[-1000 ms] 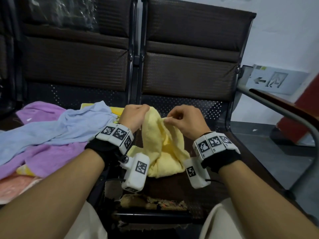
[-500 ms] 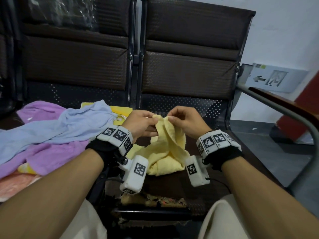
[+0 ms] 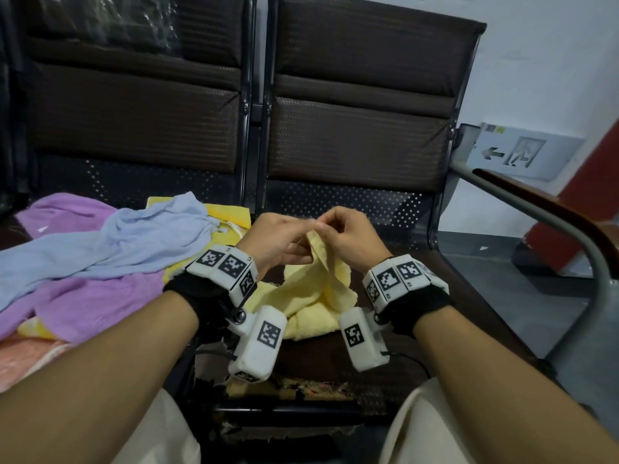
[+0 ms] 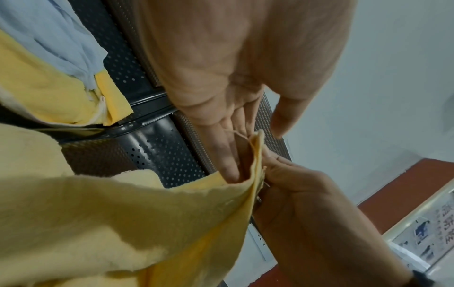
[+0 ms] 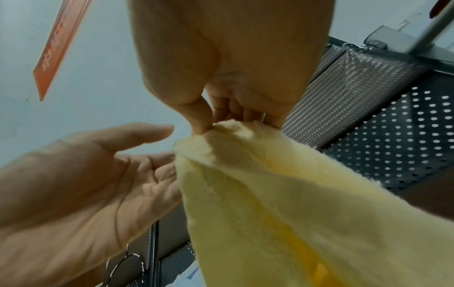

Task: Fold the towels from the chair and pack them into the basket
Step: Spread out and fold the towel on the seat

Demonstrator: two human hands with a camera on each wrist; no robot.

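Head view, yellow towel (image 3: pixel 315 289) corner pinched in right hand (image 3: pixel 348 239)

L hand (image 3: pixel 279 239) open, R hand (image 3: pixel 348 237) pinching.

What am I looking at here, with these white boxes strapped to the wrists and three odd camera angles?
No machine here: a person works with bare hands, and the white tagged boxes are cameras strapped to the wrists. The wide picture comes from a camera on the person's head, looking down at both arms. The other two look along each hand from its wrist, so the palm fills the frame.

The right hand pinches the top edge of a pale yellow towel, lifting it off the dark chair seat. The left hand is beside that edge with fingers straight against the cloth, not gripping.

On the seat to the left lies a loose pile: a light blue towel, a purple towel and a brighter yellow cloth. No basket is in view.
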